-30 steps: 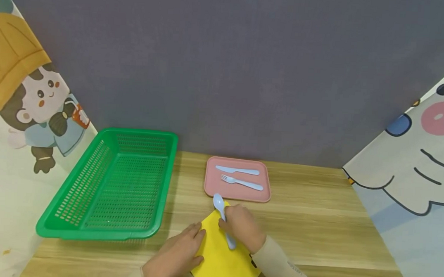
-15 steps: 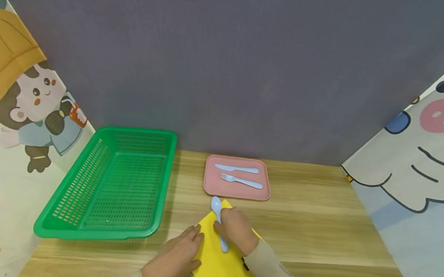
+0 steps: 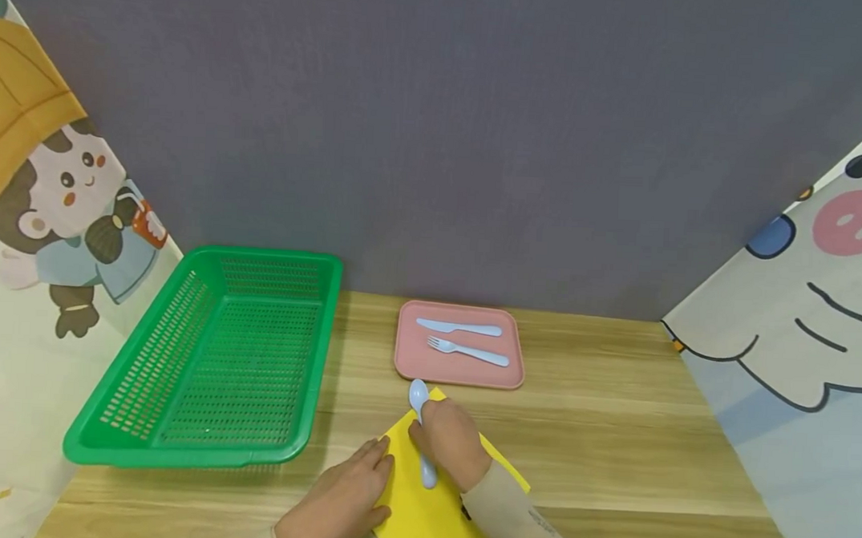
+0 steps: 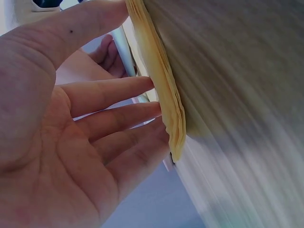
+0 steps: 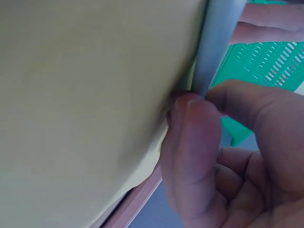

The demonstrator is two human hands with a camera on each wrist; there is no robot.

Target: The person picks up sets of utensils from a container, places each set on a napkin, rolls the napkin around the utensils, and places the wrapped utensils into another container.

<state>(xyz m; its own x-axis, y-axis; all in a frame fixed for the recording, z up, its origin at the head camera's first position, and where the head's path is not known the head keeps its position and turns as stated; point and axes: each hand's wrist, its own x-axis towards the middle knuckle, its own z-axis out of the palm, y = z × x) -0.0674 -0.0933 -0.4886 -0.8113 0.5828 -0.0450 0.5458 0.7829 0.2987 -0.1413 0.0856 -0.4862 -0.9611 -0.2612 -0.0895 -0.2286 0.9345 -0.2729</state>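
Note:
A light blue plastic spoon lies over a yellow folded napkin, its bowl reaching past the napkin's far edge. My right hand pinches the spoon's handle between thumb and fingers, as the right wrist view shows with the handle upright in the picture. At the napkin's left side rests my left hand, fingers fairly straight. In the left wrist view its fingertips and thumb touch the layered yellow edge. The right forearm covers part of the napkin, including most of a dark mark.
Just beyond the napkin sits a pink tray bearing a light blue knife and a matching fork. A green perforated basket stands to the left on the wooden table. A grey panel rises behind.
My right hand has shifted a little left with the spoon, which has turned more in line with my view. More of the napkin's right corner shows. The left hand stays at the napkin's edge.

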